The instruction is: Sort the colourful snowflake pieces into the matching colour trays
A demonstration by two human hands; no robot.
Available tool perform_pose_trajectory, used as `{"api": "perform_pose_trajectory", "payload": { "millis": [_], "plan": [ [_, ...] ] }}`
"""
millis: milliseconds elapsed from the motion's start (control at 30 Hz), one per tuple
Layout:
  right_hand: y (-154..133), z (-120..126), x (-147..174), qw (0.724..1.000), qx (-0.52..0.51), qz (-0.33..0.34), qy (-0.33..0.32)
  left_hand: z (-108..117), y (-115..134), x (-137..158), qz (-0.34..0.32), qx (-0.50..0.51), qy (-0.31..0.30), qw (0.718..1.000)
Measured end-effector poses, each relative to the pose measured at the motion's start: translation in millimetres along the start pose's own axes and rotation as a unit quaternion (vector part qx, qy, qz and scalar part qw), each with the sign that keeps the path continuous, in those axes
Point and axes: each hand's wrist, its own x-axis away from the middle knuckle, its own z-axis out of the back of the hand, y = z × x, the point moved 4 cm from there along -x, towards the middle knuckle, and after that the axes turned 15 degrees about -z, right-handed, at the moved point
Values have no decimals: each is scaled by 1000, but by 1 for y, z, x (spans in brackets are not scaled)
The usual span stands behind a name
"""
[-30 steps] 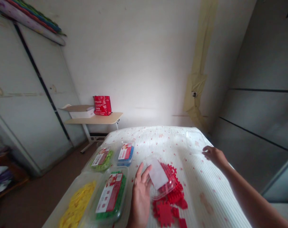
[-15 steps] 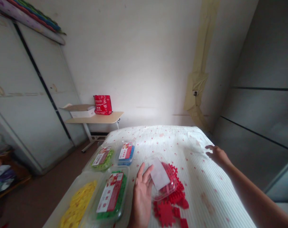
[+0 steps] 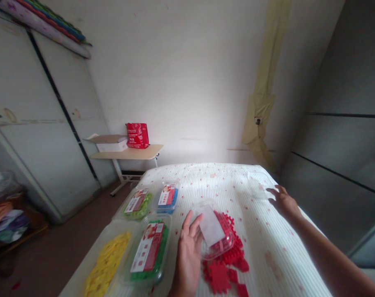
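Note:
My left hand [image 3: 187,255] is at the near middle of the table, its fingers curled against the left edge of a clear plastic lid [image 3: 227,237]. The plain white back of a label [image 3: 211,227] shows on this lid. It leans over a pile of red toothed building pieces [image 3: 220,276], covering part of them. Off to the right, my right hand [image 3: 284,202] is stretched out with its fingers apart and nothing visible in them. Just beyond its fingertips lies a clear plastic tray [image 3: 258,181], hard to see against the cloth.
Left of my left hand stand labelled clear boxes with green [image 3: 148,249], lime [image 3: 137,206] and blue pieces [image 3: 167,200], and an open container of yellow pieces [image 3: 108,264]. A striped cloth [image 3: 218,181] covers the table. Behind, a small table [image 3: 150,152] carries a red bag [image 3: 137,135].
The view has shifted slightly, so things sit a little further right. My left hand stays at the lid, and my right hand remains by the clear tray, barely moved.

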Motion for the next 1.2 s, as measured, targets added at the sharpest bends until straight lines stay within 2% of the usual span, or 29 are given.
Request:
{"api": "perform_pose_trajectory", "payload": {
  "millis": [300,400,500,567,600,633,667,733,800,867,933,1000,1067,1200],
  "plan": [
    [1,-12,-6,1000,-1,-5,-28,1,-1,0,0,9,-1,1000],
    [-3,0,-1,1000,8,-12,-18,2,-1,0,-4,10,-5,1000],
    [-20,25,16,1000,4,-21,5,3,-2,1,-3,9,-4,1000],
    [-43,41,37,997,-76,2,2,1,-1,2,-1,13,-9,1000],
    [-56,46,49,989,-145,14,-25,-1,-1,3,1,15,-13,1000],
    [-70,48,62,971,-221,27,-88,-3,0,4,3,15,-17,1000],
    [-84,47,77,940,-292,40,-172,-6,0,5,6,14,-22,1000],
    [-108,45,107,854,-415,45,-310,-11,2,9,10,11,-34,999],
    [-123,43,131,773,-500,27,-389,-17,5,13,8,9,-52,999],
    [-131,44,148,723,-548,2,-420,-21,11,17,6,-6,-70,997],
    [-134,47,160,705,-566,-22,-428,-22,22,21,2,-67,-96,993],
    [-135,51,170,700,-569,-42,-429,-20,38,25,-20,-184,-134,974],
    [-136,54,179,698,-571,-51,-429,-13,60,29,-70,-322,-162,930],
    [-134,54,194,689,-588,-67,-419,22,109,32,-164,-521,-131,827]
  ]
}}
